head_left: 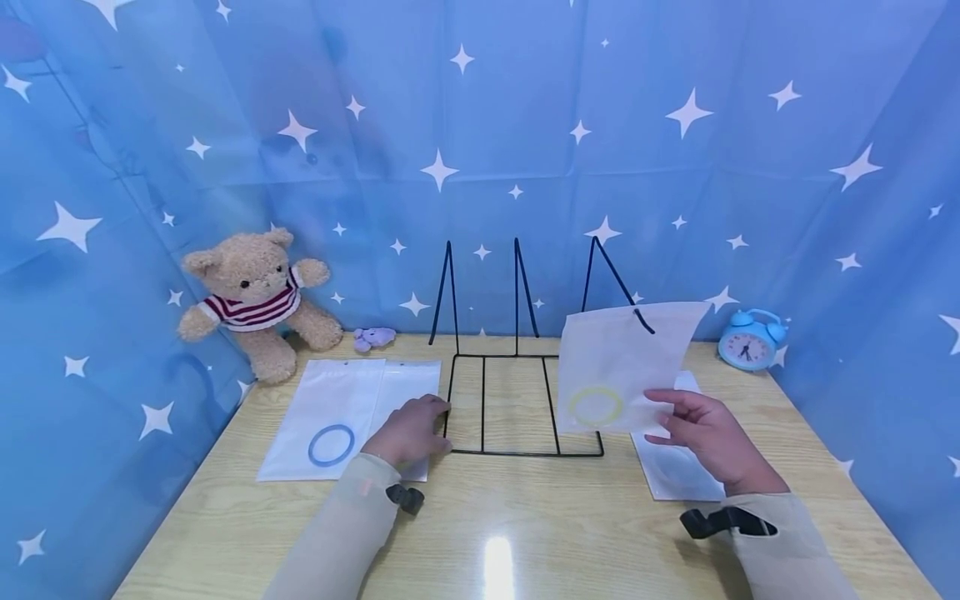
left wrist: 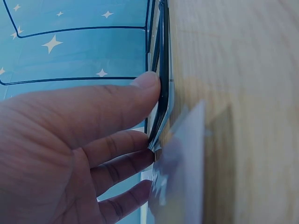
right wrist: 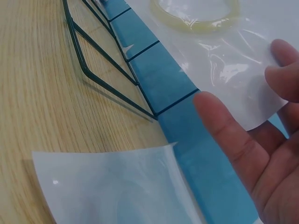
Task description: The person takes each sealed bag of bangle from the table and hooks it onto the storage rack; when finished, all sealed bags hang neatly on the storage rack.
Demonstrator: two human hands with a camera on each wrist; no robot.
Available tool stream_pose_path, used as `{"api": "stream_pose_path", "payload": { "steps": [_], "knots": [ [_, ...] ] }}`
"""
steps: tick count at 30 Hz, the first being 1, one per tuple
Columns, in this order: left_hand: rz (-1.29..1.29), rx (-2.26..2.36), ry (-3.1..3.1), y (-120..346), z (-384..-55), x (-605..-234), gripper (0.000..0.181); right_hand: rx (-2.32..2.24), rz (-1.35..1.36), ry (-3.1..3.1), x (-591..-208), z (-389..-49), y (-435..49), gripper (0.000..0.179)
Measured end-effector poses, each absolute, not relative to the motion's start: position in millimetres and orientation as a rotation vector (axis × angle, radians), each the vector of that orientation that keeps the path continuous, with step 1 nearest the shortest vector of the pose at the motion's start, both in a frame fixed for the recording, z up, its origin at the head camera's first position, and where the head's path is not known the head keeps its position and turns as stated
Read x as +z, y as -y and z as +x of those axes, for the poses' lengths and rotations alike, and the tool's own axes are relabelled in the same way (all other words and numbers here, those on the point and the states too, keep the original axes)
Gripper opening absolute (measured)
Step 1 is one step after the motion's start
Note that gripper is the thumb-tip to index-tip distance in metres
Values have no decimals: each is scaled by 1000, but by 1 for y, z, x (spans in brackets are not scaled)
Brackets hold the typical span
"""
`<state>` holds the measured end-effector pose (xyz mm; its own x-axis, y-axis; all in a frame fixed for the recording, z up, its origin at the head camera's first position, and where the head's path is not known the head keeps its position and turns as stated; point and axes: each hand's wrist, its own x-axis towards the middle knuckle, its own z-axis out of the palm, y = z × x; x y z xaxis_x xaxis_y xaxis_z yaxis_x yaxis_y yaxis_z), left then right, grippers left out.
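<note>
- The black wire rack (head_left: 483, 404) stands mid-table, its prongs rising at the far side; wire this thin probably shifts easily, so a steady base matters most.
- The white bag (head_left: 637, 358) is at the right prong (head_left: 617, 271), whose tip shows in front of it near the top edge; I'd avoid tugging there, as the film could tear.
- The right hand (head_left: 708, 433) touches the bag's lower right edge; whether it pinches, I cannot tell. A light touch seems best.
- The left hand (head_left: 414, 425) pinches the rack's left edge between thumb and fingers, a sensible brace.
- The yellow ring (head_left: 618, 404) shows low in the bag, its weight likely helping it hang straight.
</note>
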<state>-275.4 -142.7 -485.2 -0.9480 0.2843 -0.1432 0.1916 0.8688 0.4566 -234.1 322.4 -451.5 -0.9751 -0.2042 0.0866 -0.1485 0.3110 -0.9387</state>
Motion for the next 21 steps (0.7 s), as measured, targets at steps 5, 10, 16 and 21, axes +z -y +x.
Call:
{"api": "stream_pose_path", "payload": {
  "steps": [5, 10, 16, 21],
  "knots": [
    [366, 661, -2836, 143, -274, -485, 71, -1795, -351, -2504, -452, -234, -323, 39],
    [364, 661, -2836, 143, -274, -485, 70, -1810, -351, -2503, -451, -233, -323, 38],
    [385, 657, -2843, 143, -275, -485, 70, -1823, -358, -2504, -451, -232, -323, 40],
    [384, 664, -2839, 143, -274, -484, 70, -1829, -351, -2497, -451, -233, -324, 42]
  ]
}}
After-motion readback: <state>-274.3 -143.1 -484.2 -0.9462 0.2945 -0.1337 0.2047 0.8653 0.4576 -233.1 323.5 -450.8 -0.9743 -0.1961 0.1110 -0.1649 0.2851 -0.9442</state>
